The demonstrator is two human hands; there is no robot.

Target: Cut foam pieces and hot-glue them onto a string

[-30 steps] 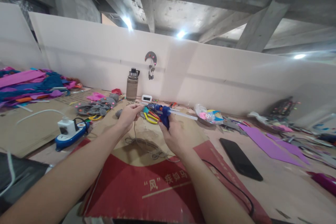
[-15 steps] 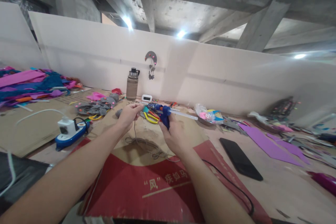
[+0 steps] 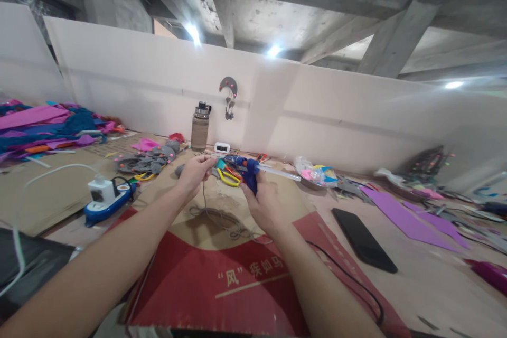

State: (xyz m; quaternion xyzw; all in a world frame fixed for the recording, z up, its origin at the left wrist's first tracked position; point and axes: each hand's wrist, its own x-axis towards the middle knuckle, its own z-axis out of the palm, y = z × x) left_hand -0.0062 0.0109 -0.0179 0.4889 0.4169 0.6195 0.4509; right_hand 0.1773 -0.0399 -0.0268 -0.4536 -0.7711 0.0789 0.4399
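My right hand (image 3: 264,202) is wrapped round the handle of a blue hot glue gun (image 3: 249,170). A clear glue stick (image 3: 279,172) sticks out of its back end, and its nozzle points left at my other hand. My left hand (image 3: 197,173) is closed in a pinch on a thin grey cord (image 3: 204,195). The cord hangs from the fingers to a loose tangle on the cardboard below. Any small piece at the fingertips is too small to make out. Yellow-handled pliers (image 3: 228,178) lie just behind, between the two hands.
A red-and-brown cardboard sheet (image 3: 222,296) lies under my arms. Grey felt pieces (image 3: 152,158), a bottle (image 3: 200,129) and a small clock (image 3: 222,148) stand behind. To the right are a black phone (image 3: 363,240) and purple felt (image 3: 404,219); a blue power strip (image 3: 106,208) sits left.
The glue gun has shifted very slightly to the right with my right hand. My left hand keeps its pinch on the cord in nearly the same place.
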